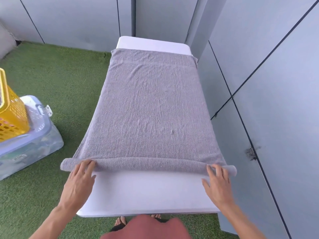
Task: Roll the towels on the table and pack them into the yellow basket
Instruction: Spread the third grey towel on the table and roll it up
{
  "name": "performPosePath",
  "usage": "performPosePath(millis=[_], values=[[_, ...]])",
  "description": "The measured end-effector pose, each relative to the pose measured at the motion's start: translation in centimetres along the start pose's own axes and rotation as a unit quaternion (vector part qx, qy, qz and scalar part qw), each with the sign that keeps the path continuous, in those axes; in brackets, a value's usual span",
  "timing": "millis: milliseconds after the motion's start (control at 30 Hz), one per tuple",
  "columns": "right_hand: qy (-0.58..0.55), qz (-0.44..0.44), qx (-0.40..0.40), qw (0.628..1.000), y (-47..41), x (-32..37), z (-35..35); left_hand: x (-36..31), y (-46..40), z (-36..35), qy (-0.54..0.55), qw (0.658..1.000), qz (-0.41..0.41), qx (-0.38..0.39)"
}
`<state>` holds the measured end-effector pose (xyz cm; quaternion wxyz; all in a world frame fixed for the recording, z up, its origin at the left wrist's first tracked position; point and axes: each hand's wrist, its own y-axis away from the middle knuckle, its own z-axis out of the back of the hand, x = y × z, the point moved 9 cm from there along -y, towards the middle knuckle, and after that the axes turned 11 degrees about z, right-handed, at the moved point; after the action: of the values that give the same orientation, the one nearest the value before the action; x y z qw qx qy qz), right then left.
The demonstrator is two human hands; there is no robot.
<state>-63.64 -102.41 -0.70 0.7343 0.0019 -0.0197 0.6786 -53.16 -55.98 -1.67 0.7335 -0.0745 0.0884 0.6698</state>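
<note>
A grey towel lies spread along the white table, and its near end is rolled into a thin roll across the table's width. My left hand rests on the roll's left end with straight fingers. My right hand presses the right end the same way. The yellow basket stands at the far left on a clear plastic box, partly cut off by the frame edge.
The clear lidded storage box sits on green artificial grass left of the table. Grey panel walls close in behind and to the right of the table. My feet in sandals show under the near table edge.
</note>
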Motion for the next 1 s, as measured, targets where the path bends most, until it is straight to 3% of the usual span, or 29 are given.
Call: performPosePath(millis=[167,233,367,467,533,633,733,800,867,933,1000], values=[[-0.070,-0.048,0.091,0.992,-3.3,-1.6,-1.8,0.3,-2.8,-0.8,0.027,0.999,0.016,0.041],[-0.057,-0.031,0.134,0.989,-4.1,-1.7,-1.8,0.7,-3.7,-0.7,0.041,0.996,0.021,0.077],[-0.040,-0.011,0.245,0.969,-3.1,-2.6,-1.8,1.9,-3.5,-1.7,0.035,0.975,0.054,0.211],[-0.168,-0.077,0.292,0.938,-2.4,-4.0,-2.2,3.1,-3.6,-1.2,0.080,0.954,0.093,0.273],[-0.272,-0.117,0.276,0.914,-2.9,-4.3,-2.6,3.5,-4.3,-0.4,0.153,0.940,0.122,0.279],[-0.303,-0.155,0.164,0.926,-3.2,-4.9,-1.6,3.4,-5.2,1.1,0.201,0.948,0.143,0.202],[-0.129,-0.120,0.030,0.984,-2.6,-4.4,1.0,1.9,-3.9,2.9,0.060,0.993,0.090,0.039],[-0.037,-0.074,-0.042,0.996,-1.9,-2.7,2.1,-0.1,-1.8,2.7,-0.002,0.999,0.038,-0.024],[-0.021,-0.037,-0.045,0.998,-1.3,-1.3,0.7,-1.3,-0.2,1.7,-0.007,0.999,0.015,-0.034],[0.003,-0.021,0.003,1.000,-0.5,0.0,-1.4,-1.6,0.5,0.5,-0.008,0.999,0.016,-0.027],[-0.034,-0.027,-0.005,0.999,0.0,0.1,-2.1,-1.7,0.6,-0.3,-0.001,1.000,0.020,-0.013]])
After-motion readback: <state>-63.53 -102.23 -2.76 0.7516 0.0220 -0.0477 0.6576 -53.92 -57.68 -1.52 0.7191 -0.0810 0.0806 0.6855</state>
